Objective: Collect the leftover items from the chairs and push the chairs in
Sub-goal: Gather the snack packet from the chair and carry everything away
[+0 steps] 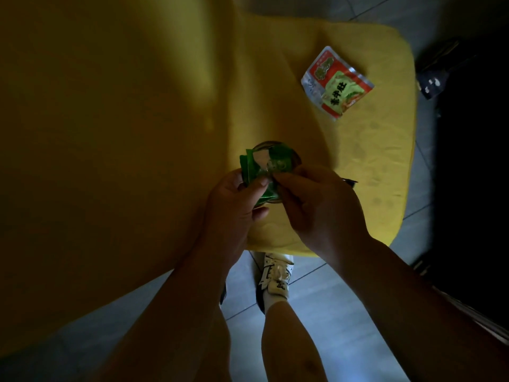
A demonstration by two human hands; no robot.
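Note:
A yellow cushioned chair seat [380,166] lies below me, its broad yellow back [110,119] filling the left in shadow. A red and green snack packet [336,82] lies flat on the seat's far right part. My left hand [234,213] holds green wrappers [264,164] over a small round glass container [296,158], whose rim shows behind them. My right hand [316,205] pinches the wrappers from the right side. Both hands hover over the seat's near edge. The container's lower part is hidden by my fingers.
Grey tiled floor [330,312] lies under the chair. My foot in a white sneaker [276,274] stands by the seat's front edge. A dark bag or object [440,70] sits right of the chair, with a black area beyond.

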